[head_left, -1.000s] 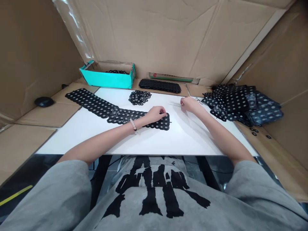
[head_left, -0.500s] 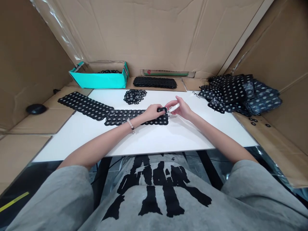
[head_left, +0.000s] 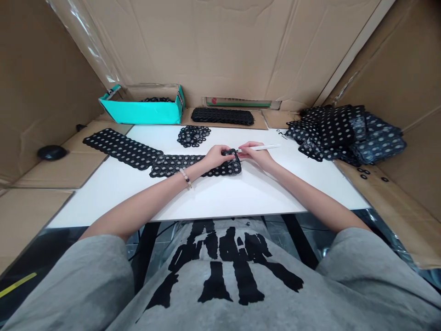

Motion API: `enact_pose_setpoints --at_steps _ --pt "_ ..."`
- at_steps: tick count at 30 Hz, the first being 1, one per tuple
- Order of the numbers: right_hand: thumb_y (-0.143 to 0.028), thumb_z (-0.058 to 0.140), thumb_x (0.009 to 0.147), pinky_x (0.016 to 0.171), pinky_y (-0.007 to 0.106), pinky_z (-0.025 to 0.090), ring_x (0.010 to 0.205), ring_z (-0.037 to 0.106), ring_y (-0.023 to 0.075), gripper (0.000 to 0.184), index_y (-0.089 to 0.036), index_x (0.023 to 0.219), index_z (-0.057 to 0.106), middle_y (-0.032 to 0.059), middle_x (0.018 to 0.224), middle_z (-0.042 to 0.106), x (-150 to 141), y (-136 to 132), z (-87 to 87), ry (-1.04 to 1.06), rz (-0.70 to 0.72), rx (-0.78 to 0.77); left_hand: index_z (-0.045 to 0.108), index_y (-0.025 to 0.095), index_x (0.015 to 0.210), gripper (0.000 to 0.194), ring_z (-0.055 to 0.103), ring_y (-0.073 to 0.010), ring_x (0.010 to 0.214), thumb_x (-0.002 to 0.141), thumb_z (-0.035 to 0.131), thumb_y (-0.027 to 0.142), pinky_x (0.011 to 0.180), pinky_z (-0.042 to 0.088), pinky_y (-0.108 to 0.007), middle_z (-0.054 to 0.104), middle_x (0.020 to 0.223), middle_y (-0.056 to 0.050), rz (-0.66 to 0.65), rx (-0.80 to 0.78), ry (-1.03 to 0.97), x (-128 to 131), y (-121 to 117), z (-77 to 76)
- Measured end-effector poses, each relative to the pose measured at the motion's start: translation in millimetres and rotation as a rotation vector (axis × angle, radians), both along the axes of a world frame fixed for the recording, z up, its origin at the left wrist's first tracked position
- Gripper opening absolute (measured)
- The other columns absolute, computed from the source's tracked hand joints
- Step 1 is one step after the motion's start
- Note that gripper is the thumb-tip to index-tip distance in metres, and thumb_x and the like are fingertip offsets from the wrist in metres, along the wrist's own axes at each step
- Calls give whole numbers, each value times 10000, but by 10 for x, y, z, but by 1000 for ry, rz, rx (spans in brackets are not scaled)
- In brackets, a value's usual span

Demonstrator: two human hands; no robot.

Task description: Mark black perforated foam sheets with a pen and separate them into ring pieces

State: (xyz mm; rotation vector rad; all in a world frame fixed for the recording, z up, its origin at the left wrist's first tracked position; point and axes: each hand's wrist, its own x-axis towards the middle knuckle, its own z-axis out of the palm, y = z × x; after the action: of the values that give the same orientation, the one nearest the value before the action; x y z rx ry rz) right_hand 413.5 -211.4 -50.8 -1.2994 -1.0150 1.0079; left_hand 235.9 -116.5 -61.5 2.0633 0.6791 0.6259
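A black crocheted strip of joined rings point(head_left: 179, 164) lies across the middle of the white table. My left hand point(head_left: 217, 157) is closed on the upper edge near its right end, which is lifted and folded up between thumb and fingers. In my right hand point(head_left: 257, 154) is a slim white crochet hook point(head_left: 267, 147), its handle pointing right and its tip end at the pinched edge. The tip itself is too small to make out. Both hands meet over the strip's right end, close together.
Another ringed strip point(head_left: 122, 149) touches the first on the left. Behind stand a pile of loose black rings point(head_left: 193, 136), a turquoise box point(head_left: 144, 112) and a folded black bundle point(head_left: 222, 116). Dotted black pieces point(head_left: 337, 131) heap at right; a black round object point(head_left: 51, 153) sits left.
The crochet hook has swung from slanting upward to nearly level, its handle now pointing right. My right hand has turned and closed in beside my left, which keeps its pinch on the strip.
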Motion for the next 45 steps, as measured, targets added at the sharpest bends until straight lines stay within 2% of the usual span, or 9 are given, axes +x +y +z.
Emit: enact_pose_setpoints --at_steps 6,16,25,32,36,41,45 --pt "-181 781 748 861 323 653 760 752 169 46 -185 747 735 21 721 749 29 14 39 34 11 -18 685 170 771 254 607 -207 815 705 743 408 812 447 -328 704 813 -31 5 -53 -10 5 -6 18" --pt "-73 720 771 859 281 652 743 751 145 145 -166 661 704 30 775 768 35 -7 88 58 38 -43 717 164 831 281 633 -228 871 696 747 408 860 460 -346 748 880 -46 -15 -47 -29 21 27 -39" --pt "-106 774 765 860 297 654 681 722 126 156 -158 645 690 34 767 767 58 0 88 42 61 -9 703 163 802 320 606 -217 850 673 759 450 861 440 -342 716 830 -24 -25 -109 -43 35 17 -12" --pt "-178 820 735 890 322 649 752 737 147 142 -164 666 697 40 802 773 86 -14 79 28 97 19 724 151 819 370 569 -200 820 672 756 489 813 409 -324 698 807 -13 -66 -151 -68 3 -20 25" --pt "-217 822 721 858 322 648 771 745 164 113 -164 730 722 37 815 770 113 -22 63 -32 110 59 691 155 754 389 550 -186 779 641 789 514 778 397 -312 669 757 -4 -58 -200 -84 -4 -34 44" --pt "-223 749 737 778 315 634 737 740 178 73 -167 773 719 37 753 755 85 -16 -17 -105 67 75 661 157 711 345 518 -158 692 668 790 474 708 368 -299 621 679 15 -25 -290 -80 6 -53 54" --pt "-246 696 763 749 321 618 738 735 190 73 -178 788 703 37 751 753 16 -18 -99 -250 -5 117 674 153 731 303 529 -160 689 687 768 438 693 367 -294 641 691 2 -33 -346 -53 8 -39 56"
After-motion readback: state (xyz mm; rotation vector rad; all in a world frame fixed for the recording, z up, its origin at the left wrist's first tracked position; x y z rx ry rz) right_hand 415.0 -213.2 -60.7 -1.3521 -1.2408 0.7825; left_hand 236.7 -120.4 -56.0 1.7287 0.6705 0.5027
